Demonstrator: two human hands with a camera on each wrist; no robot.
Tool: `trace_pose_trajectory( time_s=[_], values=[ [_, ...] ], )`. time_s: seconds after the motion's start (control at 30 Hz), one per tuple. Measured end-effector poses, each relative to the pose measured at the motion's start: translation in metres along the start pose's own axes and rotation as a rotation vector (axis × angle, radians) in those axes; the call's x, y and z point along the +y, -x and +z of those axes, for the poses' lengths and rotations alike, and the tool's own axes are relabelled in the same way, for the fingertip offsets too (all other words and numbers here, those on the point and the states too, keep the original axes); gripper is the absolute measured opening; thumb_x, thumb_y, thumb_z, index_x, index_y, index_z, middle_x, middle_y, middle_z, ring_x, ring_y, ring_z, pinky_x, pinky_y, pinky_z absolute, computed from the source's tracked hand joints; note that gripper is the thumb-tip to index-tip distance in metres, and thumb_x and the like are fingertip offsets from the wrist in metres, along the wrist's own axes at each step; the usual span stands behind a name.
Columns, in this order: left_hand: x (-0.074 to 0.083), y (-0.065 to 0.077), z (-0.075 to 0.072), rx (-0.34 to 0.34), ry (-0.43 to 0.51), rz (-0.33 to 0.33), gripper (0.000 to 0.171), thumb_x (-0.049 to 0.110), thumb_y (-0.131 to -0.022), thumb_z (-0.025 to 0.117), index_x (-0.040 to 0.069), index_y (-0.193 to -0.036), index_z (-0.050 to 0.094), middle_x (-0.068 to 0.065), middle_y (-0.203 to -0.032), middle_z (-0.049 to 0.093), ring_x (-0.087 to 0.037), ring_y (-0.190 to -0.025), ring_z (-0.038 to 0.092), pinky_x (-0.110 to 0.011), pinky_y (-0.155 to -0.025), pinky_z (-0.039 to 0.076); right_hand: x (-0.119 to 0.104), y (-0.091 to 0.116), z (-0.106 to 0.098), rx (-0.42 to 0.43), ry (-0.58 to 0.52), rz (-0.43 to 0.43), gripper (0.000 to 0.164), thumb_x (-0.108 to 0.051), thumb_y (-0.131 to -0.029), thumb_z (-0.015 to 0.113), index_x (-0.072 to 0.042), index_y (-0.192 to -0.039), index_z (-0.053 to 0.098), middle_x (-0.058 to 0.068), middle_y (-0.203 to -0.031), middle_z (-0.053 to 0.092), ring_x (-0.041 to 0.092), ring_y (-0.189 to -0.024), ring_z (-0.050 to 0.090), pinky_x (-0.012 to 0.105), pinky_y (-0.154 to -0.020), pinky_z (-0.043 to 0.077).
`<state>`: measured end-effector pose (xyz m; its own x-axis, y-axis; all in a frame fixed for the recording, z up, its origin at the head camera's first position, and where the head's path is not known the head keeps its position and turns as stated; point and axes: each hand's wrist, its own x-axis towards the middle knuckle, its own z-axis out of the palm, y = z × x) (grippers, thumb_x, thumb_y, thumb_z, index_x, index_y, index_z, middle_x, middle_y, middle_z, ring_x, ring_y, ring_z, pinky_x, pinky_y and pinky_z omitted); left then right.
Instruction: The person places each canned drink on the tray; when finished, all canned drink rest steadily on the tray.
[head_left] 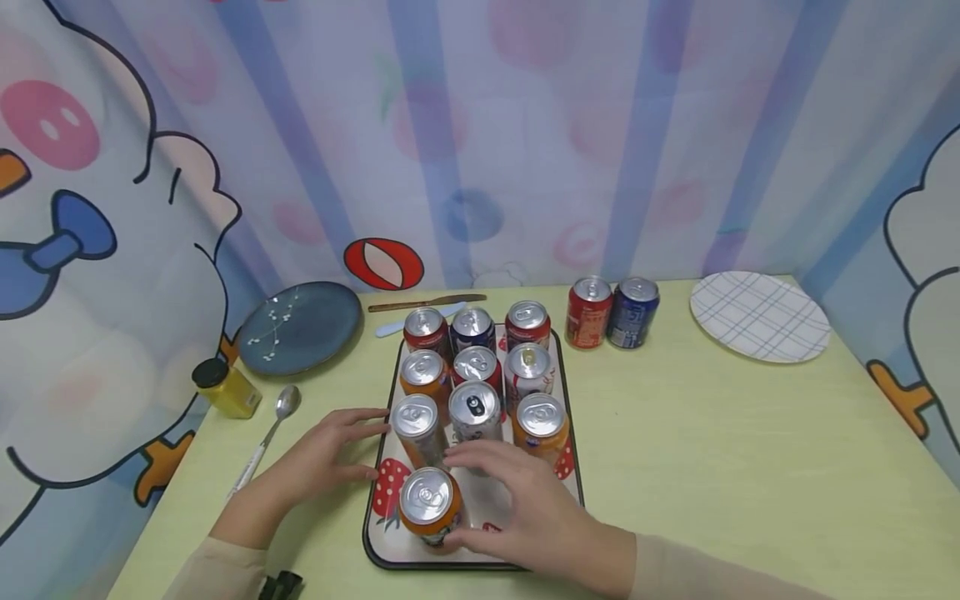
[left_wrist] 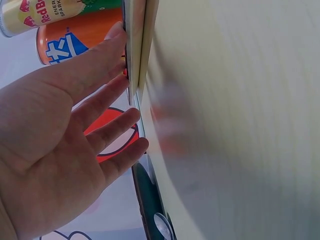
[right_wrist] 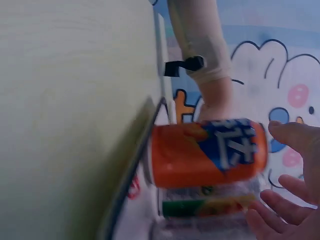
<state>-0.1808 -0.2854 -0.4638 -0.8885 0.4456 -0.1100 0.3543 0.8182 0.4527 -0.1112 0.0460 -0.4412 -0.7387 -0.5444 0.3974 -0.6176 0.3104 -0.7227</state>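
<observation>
Soda cans stand in rows on a strawberry-patterned tray with a dark rim. At its front left is an orange can, also large in the right wrist view, where the orange can stands on the tray. My right hand is beside this can, thumb and fingers spread apart; whether the thumb touches it I cannot tell. My left hand is at the tray's left edge with fingers extended. In the left wrist view, the left hand holds nothing, and a Red Bull can shows above.
Behind the tray stand a red can and a blue can. A plaid plate is at the back right, a dark blue plate at the back left. A yellow jar, spoon and brown knife lie about.
</observation>
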Motion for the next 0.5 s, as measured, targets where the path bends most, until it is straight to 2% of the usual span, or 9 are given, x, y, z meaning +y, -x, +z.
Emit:
trace_pose_trajectory(
  time_s=[0.07, 0.2, 0.37, 0.5],
  values=[
    [0.0, -0.001, -0.001, -0.006, 0.004, -0.007, 0.064, 0.028, -0.083, 0.087, 0.015, -0.142, 0.064, -0.012, -0.155, 0.052, -0.044, -0.144, 0.043, -0.066, -0.117, 0.038, 0.0, 0.002, -0.015, 0.032, 0.004, -0.017, 0.062, -0.036, -0.079, 0.091, -0.024, -0.134, 0.064, -0.009, -0.14, 0.063, 0.011, -0.132, 0.059, 0.036, -0.109, 0.055],
    [0.001, -0.001, -0.001, -0.018, 0.008, -0.031, 0.065, 0.027, -0.083, 0.087, 0.016, -0.143, 0.064, -0.011, -0.157, 0.051, -0.043, -0.146, 0.042, -0.066, -0.118, 0.038, 0.009, 0.004, -0.052, 0.119, 0.021, -0.077, 0.057, -0.021, -0.079, 0.091, -0.016, -0.131, 0.067, -0.001, -0.138, 0.066, 0.017, -0.13, 0.062, 0.035, -0.108, 0.055],
    [0.003, -0.001, -0.001, -0.016, 0.002, -0.035, 0.063, 0.027, -0.083, 0.087, 0.016, -0.142, 0.065, -0.011, -0.156, 0.051, -0.044, -0.145, 0.042, -0.067, -0.117, 0.038, 0.032, 0.003, -0.098, 0.232, 0.042, -0.027, 0.051, -0.011, -0.081, 0.089, -0.015, -0.128, 0.068, 0.002, -0.136, 0.067, 0.015, -0.125, 0.063, 0.028, -0.103, 0.056],
    [0.004, -0.001, -0.002, -0.009, -0.004, -0.013, 0.063, 0.028, -0.084, 0.087, 0.015, -0.141, 0.065, -0.013, -0.155, 0.052, -0.045, -0.144, 0.044, -0.067, -0.116, 0.038, 0.06, 0.0, -0.125, 0.34, 0.086, 0.01, 0.049, -0.005, -0.082, 0.087, -0.013, -0.127, 0.069, 0.004, -0.131, 0.068, 0.009, -0.118, 0.063, 0.021, -0.097, 0.057]
  ],
)
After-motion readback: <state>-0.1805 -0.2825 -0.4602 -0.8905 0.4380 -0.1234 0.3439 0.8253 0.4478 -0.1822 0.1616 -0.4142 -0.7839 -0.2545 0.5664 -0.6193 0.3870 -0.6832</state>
